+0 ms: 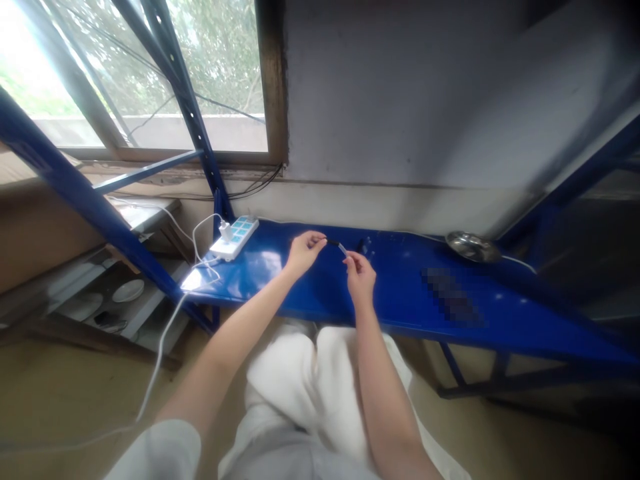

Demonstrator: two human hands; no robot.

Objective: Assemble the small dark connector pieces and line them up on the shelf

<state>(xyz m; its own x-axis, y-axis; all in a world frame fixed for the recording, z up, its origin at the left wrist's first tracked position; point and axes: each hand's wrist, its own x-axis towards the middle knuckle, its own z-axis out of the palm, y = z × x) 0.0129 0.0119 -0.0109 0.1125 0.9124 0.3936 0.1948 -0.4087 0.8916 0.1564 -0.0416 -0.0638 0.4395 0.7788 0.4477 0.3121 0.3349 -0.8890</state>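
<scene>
Above the blue shelf (270,293), my left hand (304,255) pinches one end of a slim black stick with a pale end (333,242). The pale, bluish end points toward my right hand (361,272), whose fingers are closed on its tip. Between my two hands the stick lies nearly level, tilted slightly down to the right. Its exact kind is too small to make out. Just behind my right hand, a small dark item (361,246) lies on the shelf with a few clear bits beside it.
A white power strip (235,239) with a plugged-in white cable sits at the shelf's left. To the right are a shiny metal bowl (473,247) and a blurred dark rectangular thing (450,295). Blue uprights (193,117) frame the shelf, near a window and wall.
</scene>
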